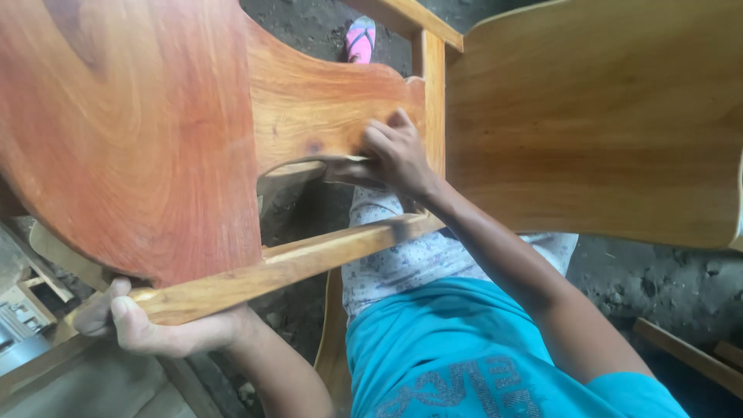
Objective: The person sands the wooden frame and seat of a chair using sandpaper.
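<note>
Fingers [385,138] of right hand [396,155] bunched and pressed against lower curved edge of reddish wooden chair panel [309,104], apparently pinching a small pad or scrap of abrasive [340,169]; too blurred to name for certain. Left hand [143,325] wrapped shut around near end of pale wooden rail [286,263], thumb over top, steadying whole frame. Chair tipped on its side, held up off ground across lap: broad red-brown seat board [131,131] toward left, lighter plain board [596,116] toward right, upright post [432,93] between them. Patterned trousers [402,259] and turquoise shirt [464,356] below rail. Pink sandal [361,39] on dark dirt floor [665,282] beyond far edge of chair. Loose timber strip [689,352] at lower right, clutter at lower left.

Risks, as judged: frame held only by one grip at rail end and by lap, so hard push from working hand could twist it loose or drop it. Fingertips ride close to panel's thin lower edge; slip there could scrape knuckles on post or pick up splinters. Uneven pressure on curve could flatten profile.
</note>
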